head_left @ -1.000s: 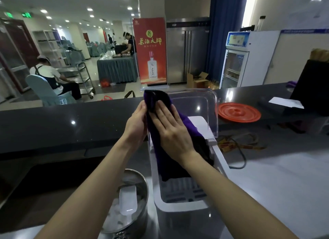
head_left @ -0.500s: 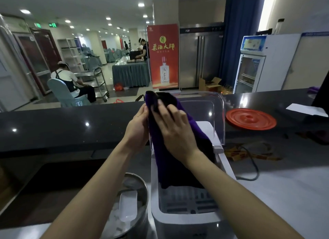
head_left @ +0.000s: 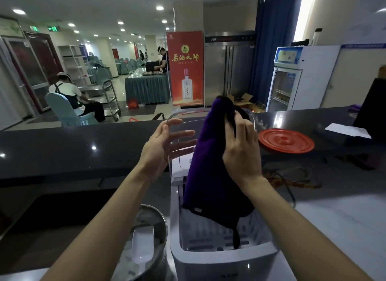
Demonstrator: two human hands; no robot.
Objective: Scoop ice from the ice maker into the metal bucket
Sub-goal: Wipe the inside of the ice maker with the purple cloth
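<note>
ice maker (head_left: 225, 257): white box at the near edge of the counter, clear lid (head_left: 177, 121) raised upright at its back, slotted basket visible inside. purple cloth (head_left: 208, 165) hangs over the open top, lower end down in the basket. metal bucket (head_left: 161, 224) just left of the ice maker, holding ice (head_left: 127, 262) with a white scoop (head_left: 143, 245) lying on it.

right hand (head_left: 242, 149): fingers curled round a fold near the cloth's top. left hand (head_left: 165, 147): fingers spread, at the lid's left edge; contact unclear.

dark glossy counter (head_left: 62, 151); red round lid (head_left: 286, 140) lying on it, right of the ice maker. beyond: red banner (head_left: 186, 71), white glass-door fridge (head_left: 292, 77).
</note>
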